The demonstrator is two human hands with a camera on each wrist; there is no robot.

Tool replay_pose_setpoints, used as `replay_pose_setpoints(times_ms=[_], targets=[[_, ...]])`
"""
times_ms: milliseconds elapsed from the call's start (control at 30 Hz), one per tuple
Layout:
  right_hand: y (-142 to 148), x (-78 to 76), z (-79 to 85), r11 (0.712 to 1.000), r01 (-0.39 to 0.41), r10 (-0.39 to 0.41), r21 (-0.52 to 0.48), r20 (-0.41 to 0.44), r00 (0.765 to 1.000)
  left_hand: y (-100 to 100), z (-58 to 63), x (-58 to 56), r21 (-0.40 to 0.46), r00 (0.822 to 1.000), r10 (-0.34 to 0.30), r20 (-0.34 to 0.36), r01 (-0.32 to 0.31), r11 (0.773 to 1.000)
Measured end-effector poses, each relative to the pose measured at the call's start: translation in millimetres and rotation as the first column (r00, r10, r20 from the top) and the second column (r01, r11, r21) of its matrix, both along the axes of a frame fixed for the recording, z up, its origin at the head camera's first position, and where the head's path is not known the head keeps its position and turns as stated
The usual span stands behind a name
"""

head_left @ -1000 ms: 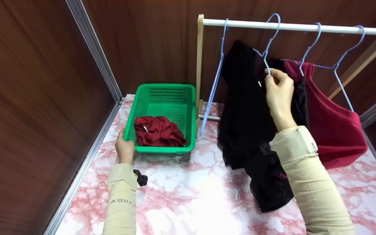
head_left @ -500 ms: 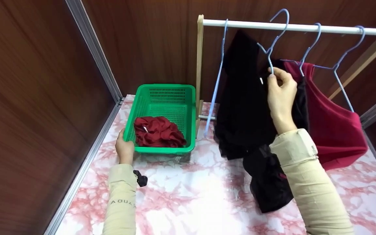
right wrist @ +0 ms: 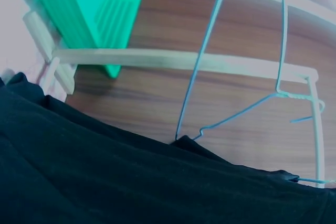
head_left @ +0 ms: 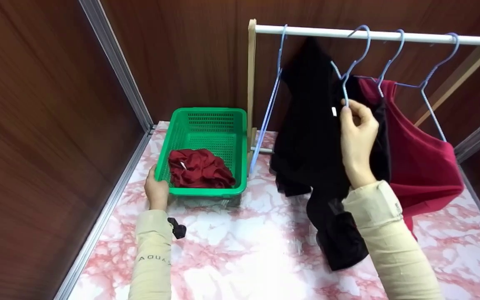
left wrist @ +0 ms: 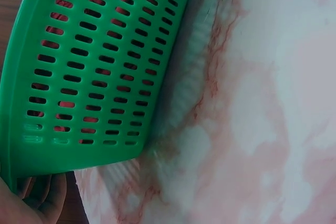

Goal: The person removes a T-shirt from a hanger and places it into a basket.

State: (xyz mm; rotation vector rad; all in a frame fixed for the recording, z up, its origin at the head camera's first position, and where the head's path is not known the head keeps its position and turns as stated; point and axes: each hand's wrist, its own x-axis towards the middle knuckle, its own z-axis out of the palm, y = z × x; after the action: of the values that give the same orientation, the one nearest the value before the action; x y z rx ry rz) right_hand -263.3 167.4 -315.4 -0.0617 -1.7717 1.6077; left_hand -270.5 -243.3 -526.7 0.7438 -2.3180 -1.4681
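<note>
1. Black garment (head_left: 311,137) hangs on the second blue hanger (head_left: 344,89) from the left, beside the crimson garment (head_left: 423,171).
2. Your right hand (head_left: 358,139) pinches that hanger's wire below its hook (head_left: 368,40); your left hand (head_left: 156,193) has fingers curled on the rim of the green basket (head_left: 206,191), which holds a dark red garment (head_left: 200,168).
3. You seem to be settling the hook on the white rail (head_left: 315,31); whether it bears weight, I cannot tell.
4. Next calls for checking that before loosening your pinch.
</note>
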Motion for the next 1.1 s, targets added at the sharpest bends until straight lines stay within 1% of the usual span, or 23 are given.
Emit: replay_pose_setpoints(times_ms=[133,233,333,500,600,633,667,733,767,800,833,867,900,967,1033,1100], targets=[[-2,5.8,-10.2,0.999,-0.009,0.008,-0.044,-0.004,1.000,0,2.2,1.9,-0.001,1.000,0.001,0.010,-0.001,1.000],[-4,10.4,-18.8,0.998,0.001,0.001,-0.057,0.022,1.000,0,2.6,2.7,-0.010,1.000,-0.005,0.018,0.005,1.000],[-5,15.0,-27.3,0.998,0.006,-0.003,-0.060,0.045,0.999,-1,3.1,3.7,-0.034,0.999,-0.014,0.042,0.016,0.999],[-5,23.3,-37.7,0.999,0.010,-0.009,-0.048,0.028,1.000,-1,7.5,4.3,-0.109,0.991,-0.039,0.128,0.053,0.993],[-2,25.9,-46.3,0.999,0.028,-0.027,-0.031,0.016,0.999,1,11.6,3.8,-0.186,0.982,-0.042,0.183,0.077,0.980],[-2,26.5,-49.5,0.999,0.035,-0.034,-0.028,0.015,0.999,2,13.1,3.3,-0.221,0.984,-0.033,0.178,0.072,0.973],[-1,27.2,-52.6,0.999,0.041,-0.041,-0.025,0.016,0.999,4,14.9,2.8,-0.253,0.987,-0.019,0.158,0.059,0.966],[0,26.4,-60.7,0.998,0.050,-0.049,-0.025,0.018,0.999,10,19.0,1.0,-0.330,0.997,0.005,0.074,0.020,0.944],[0,27.3,-63.2,0.998,0.051,-0.051,-0.028,0.021,0.998,15,21.6,-0.2,-0.369,1.000,0.005,0.009,-0.001,0.929],[-1,28.6,-65.1,0.998,0.051,-0.050,-0.033,0.023,0.998,20,24.6,-1.6,-0.408,0.998,-0.004,-0.059,-0.020,0.913],[-2,31.2,-65.4,0.998,0.048,-0.048,-0.036,0.022,0.999,26,27.8,-3.2,-0.438,0.991,-0.024,-0.132,-0.036,0.898],[-3,33.6,-65.6,0.998,0.046,-0.045,-0.040,0.019,0.999,33,31.1,-4.8,-0.472,0.980,-0.056,-0.190,-0.041,0.881],[-5,36.4,-65.4,0.998,0.042,-0.042,-0.045,0.016,0.999,40,34.6,-6.2,-0.507,0.968,-0.094,-0.232,-0.038,0.861],[-7,42.3,-64.9,0.998,0.036,-0.035,-0.056,0.007,0.999,56,41.2,-8.0,-0.570,0.947,-0.176,-0.270,-0.011,0.822],[-9,48.1,-65.0,0.998,0.031,-0.031,-0.060,-0.003,1.000,72,46.9,-8.5,-0.620,0.932,-0.252,-0.261,0.038,0.784],[-10,51.2,-68.3,0.997,0.025,-0.025,-0.068,-0.011,1.000,89,51.9,-8.4,-0.659,0.917,-0.323,-0.233,0.095,0.746]])
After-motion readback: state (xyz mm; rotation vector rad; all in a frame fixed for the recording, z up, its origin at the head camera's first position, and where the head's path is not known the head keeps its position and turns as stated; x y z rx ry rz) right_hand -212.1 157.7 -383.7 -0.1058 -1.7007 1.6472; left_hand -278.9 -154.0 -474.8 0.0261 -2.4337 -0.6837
